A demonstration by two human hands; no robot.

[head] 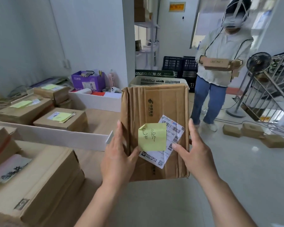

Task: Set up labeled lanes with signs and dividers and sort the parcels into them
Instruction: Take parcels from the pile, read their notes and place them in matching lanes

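Both hands, my left hand (116, 154) and right hand (195, 149), grip the parcel (154, 115) upright, probably so I can read its yellow note (152, 137).

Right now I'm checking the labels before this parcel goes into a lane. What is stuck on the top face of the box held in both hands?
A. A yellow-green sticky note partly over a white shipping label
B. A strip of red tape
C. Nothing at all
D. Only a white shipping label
A: the sticky note with handwriting overlaps the white shipping label on the box, held between left hand and right hand.
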